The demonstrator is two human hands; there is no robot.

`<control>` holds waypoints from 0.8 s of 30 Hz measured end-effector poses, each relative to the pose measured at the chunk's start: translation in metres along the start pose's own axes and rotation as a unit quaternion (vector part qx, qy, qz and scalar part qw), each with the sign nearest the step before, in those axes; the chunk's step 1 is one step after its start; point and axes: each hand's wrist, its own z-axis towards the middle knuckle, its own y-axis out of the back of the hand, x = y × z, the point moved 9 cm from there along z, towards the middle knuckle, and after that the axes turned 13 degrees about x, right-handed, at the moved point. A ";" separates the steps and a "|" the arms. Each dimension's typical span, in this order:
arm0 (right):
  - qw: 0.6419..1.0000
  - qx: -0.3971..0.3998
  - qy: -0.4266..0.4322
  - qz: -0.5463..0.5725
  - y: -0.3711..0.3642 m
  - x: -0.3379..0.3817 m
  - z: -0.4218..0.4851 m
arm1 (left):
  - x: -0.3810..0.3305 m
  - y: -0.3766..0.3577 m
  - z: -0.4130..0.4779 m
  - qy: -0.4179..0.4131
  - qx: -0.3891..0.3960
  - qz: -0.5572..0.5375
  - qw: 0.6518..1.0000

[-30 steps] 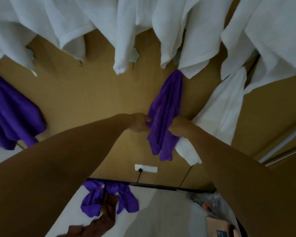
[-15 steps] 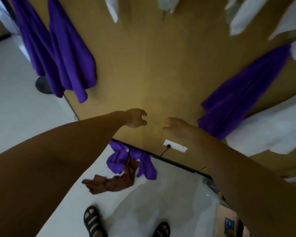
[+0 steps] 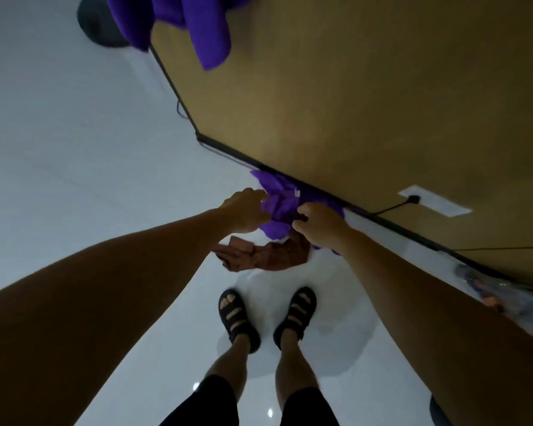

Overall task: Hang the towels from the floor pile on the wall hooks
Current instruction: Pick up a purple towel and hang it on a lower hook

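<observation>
- Step in hand: picking up the purple towel (image 3: pixel 279 207), bunched on the floor against the wall (image 3: pixel 366 103)
- Right hand (image 3: pixel 319 224) pinches it; left hand (image 3: pixel 245 212) curls at its edge, grip unclear
- Next, I judge: lift it clear of the brown towel (image 3: pixel 259 256) and hang it higher up the wall

Tan wood-look wall (image 3: pixel 382 87) filled upper right, black baseboard (image 3: pixel 222 148) along its foot. White socket plate (image 3: pixel 434 200) with black cable (image 3: pixel 388 208) at right. Glossy pale floor (image 3: pixel 59 149) at left; dark round base (image 3: pixel 100 24) upper left.
</observation>
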 end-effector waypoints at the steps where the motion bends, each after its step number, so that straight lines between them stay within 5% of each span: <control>1: 1.000 0.005 -0.012 0.005 -0.016 -0.013 0.026 | 0.016 -0.016 0.020 0.007 -0.004 -0.015 1.000; 9: 0.999 0.031 -0.038 0.013 -0.133 -0.101 0.222 | 0.124 -0.150 0.191 0.079 0.033 -0.070 0.994; 14: 1.000 -0.019 -0.006 -0.011 -0.166 -0.125 0.318 | 0.157 -0.187 0.279 0.072 0.009 -0.074 0.995; 24: 0.994 -0.037 -0.023 -0.103 -0.195 -0.136 0.380 | 0.195 -0.212 0.315 0.079 0.020 -0.066 0.994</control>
